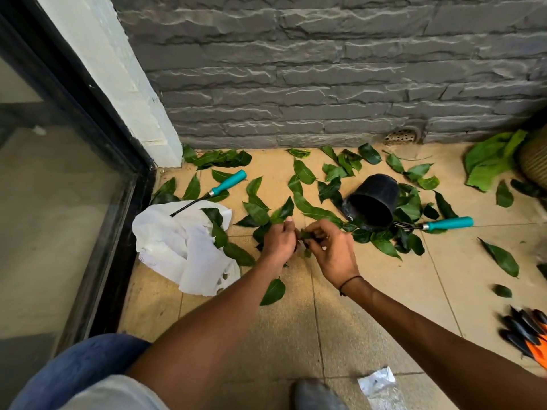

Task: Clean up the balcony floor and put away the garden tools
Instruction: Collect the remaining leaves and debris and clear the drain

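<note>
step: gathering leaves | left hand (276, 238) and right hand (331, 250) both pinch leaves (306, 235) mid-floor | next: drop bundle into white bag (177, 247), near left

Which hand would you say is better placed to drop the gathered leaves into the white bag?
Probably the left hand: the white bag lies open just to its left, while the right hand is farther away.

No text, label, brand or number could be read, not even on the clear packet (377, 383)
</note>
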